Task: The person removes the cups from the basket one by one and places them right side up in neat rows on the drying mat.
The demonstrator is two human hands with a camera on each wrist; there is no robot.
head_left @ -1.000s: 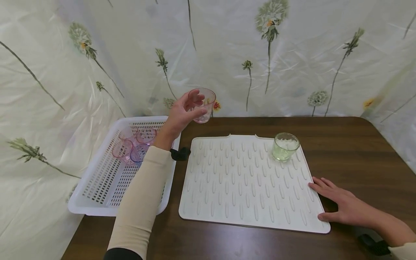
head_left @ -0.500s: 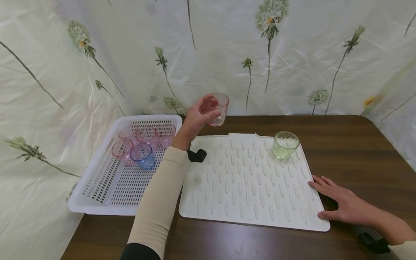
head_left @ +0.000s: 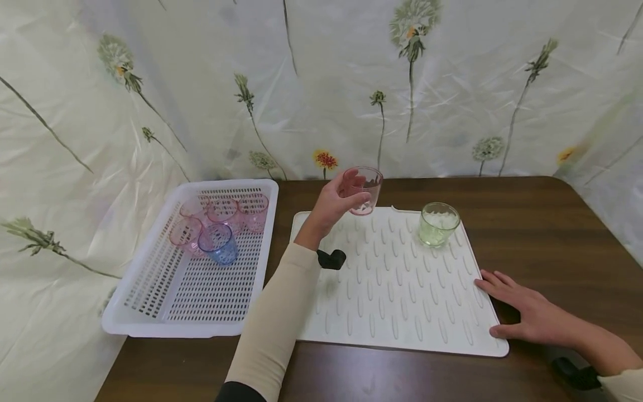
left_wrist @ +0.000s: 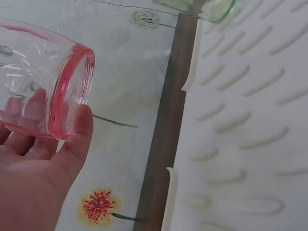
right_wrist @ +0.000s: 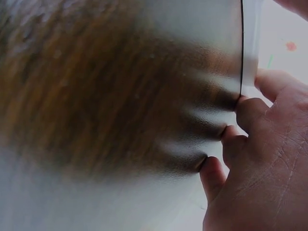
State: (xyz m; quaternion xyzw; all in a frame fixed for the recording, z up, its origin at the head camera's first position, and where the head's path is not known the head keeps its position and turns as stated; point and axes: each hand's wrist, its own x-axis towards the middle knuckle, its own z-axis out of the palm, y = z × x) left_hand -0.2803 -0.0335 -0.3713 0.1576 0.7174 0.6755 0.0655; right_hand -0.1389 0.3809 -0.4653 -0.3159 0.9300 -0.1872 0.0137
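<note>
My left hand [head_left: 329,205] holds a clear drinking glass [head_left: 370,192] with a pink rim, raised close over the back edge of the white ridged drying mat [head_left: 382,301]. In the left wrist view, fingers and thumb curl around the pink-tinted glass [left_wrist: 29,72], its thick base facing the mat. My right hand [head_left: 537,315] rests at the mat's right edge, fingers spread, the thumb at the near corner. Its fingertips meet the dark tabletop [right_wrist: 96,106] in the right wrist view. A green glass [head_left: 438,226] stands upright on the mat's back right corner.
A white perforated plastic basket [head_left: 143,324] sits left of the mat. It holds several pink glasses [head_left: 253,215] and one blue glass [head_left: 221,248]. Behind the brown wooden table [head_left: 532,229] hangs a flower-print curtain [head_left: 201,84].
My left hand has carried the pink glass rightward and lower, from beside the basket to over the mat's back edge. The right hand has stayed in place.
</note>
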